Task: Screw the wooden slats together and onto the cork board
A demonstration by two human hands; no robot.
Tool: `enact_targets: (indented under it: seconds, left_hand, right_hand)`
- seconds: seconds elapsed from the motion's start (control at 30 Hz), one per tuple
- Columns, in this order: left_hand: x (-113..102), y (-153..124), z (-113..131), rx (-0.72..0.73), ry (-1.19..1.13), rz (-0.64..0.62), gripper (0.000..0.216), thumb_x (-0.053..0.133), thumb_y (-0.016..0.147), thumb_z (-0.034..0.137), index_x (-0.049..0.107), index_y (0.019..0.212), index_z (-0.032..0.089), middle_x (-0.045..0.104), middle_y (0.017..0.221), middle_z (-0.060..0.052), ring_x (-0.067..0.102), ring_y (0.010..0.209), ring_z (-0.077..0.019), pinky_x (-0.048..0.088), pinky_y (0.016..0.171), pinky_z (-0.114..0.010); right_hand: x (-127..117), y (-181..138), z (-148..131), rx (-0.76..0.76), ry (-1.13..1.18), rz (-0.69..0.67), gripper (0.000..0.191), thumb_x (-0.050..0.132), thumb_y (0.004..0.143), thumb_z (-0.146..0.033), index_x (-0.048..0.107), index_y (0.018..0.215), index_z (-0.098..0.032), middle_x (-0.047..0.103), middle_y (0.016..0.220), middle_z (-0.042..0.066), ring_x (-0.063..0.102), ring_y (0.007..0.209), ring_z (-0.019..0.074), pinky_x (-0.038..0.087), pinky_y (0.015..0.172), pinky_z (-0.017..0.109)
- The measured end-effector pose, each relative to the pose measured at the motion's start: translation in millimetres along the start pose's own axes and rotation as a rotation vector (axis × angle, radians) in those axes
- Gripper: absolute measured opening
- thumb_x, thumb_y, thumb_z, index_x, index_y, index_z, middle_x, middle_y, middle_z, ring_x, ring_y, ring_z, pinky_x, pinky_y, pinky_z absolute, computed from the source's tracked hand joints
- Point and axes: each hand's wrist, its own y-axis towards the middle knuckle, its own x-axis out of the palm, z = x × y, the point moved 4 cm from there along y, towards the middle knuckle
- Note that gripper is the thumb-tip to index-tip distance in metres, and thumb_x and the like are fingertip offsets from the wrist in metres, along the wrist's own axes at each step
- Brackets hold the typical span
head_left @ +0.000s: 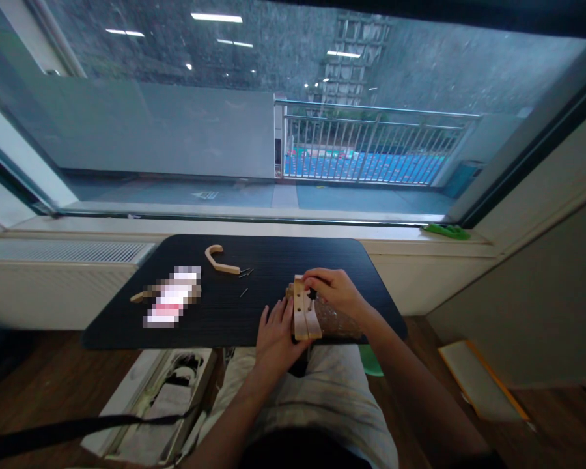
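A pale wooden piece with dark round holes (299,316) stands near the front edge of the black table, right of its middle. My left hand (279,339) grips its left side and lower end, with the fingers laid along it. My right hand (340,292) is bent over its upper end, fingers closed together. Beneath those fingers shows a small black part (313,294); what they pinch is hidden. A shiny brown bundle in clear wrap (339,324) lies under and to the right of the wooden piece.
On the black table (273,254) lie a curved wooden hook (219,262), several thin screws (245,272) and a blurred-out item (173,296). An open white box (161,404) sits on the floor at left. A green cloth (446,231) lies on the windowsill.
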Motion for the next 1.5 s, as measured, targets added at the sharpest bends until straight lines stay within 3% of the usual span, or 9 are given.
enact_targets:
  seconds: [0.17,0.8,1.0,1.2,1.33,1.5]
  left_hand:
    - [1.6,-0.2,-0.8,0.009,-0.004,0.006,0.084,0.06,0.078,0.06,0.034,0.144,0.015,0.055,0.137,-0.017,0.05,0.127,-0.0306,0.033,0.109,-0.051]
    - [0.1,0.0,-0.3,0.004,0.016,-0.003,0.083,0.062,0.077,0.057,0.036,0.142,0.013,0.054,0.138,-0.017,0.049,0.128,-0.0305,0.032,0.11,-0.049]
    - [-0.8,0.3,0.3,0.007,0.003,0.002,0.083,0.061,0.078,0.058,0.036,0.143,0.013,0.054,0.138,-0.017,0.049,0.128,-0.0306,0.033,0.109,-0.051]
    - [-1.3,0.2,0.6,0.01,0.006,0.015,0.081,0.06,0.078,0.059,0.039,0.141,0.013,0.054,0.137,-0.017,0.05,0.127,-0.031,0.034,0.109,-0.05]
    - [-0.5,0.0,0.9,0.009,0.006,0.005,0.081,0.061,0.077,0.059,0.039,0.141,0.013,0.054,0.138,-0.018,0.049,0.128,-0.0314,0.033,0.109,-0.051]
    - [-0.8,0.0,0.7,-0.004,-0.006,-0.01,0.082,0.061,0.078,0.058,0.037,0.142,0.013,0.053,0.139,-0.017,0.048,0.129,-0.0305,0.032,0.11,-0.051]
  right_hand:
    - [0.2,-1.5,7.8,-0.025,-0.069,0.038,0.026,0.056,0.087,-0.036,0.074,0.097,-0.021,0.074,0.086,0.003,0.065,0.077,0.0159,0.048,0.073,0.026]
    - [2.1,-14.4,-6.5,-0.121,-0.303,0.255,0.02,0.06,0.087,-0.033,0.076,0.092,-0.023,0.076,0.081,0.003,0.067,0.066,0.0146,0.046,0.061,0.023]
    - [4.2,-16.5,-7.8,-0.116,-0.264,0.298,0.018,0.062,0.085,-0.033,0.077,0.091,-0.025,0.076,0.082,0.002,0.068,0.067,0.0149,0.049,0.063,0.023]
    - [7.2,-20.2,2.3,-0.069,-0.178,0.325,0.028,0.063,0.084,-0.033,0.072,0.11,-0.028,0.077,0.091,0.002,0.069,0.07,0.0154,0.054,0.067,0.025]
    - [6.0,-22.8,5.1,-0.102,-0.173,0.29,0.028,0.062,0.085,-0.032,0.072,0.11,-0.028,0.076,0.099,0.003,0.07,0.079,0.017,0.055,0.076,0.029]
    - [2.1,-26.0,-6.0,-0.117,-0.069,0.099,0.038,0.046,0.092,-0.029,0.063,0.126,-0.026,0.074,0.105,0.003,0.067,0.073,0.0127,0.054,0.069,0.026]
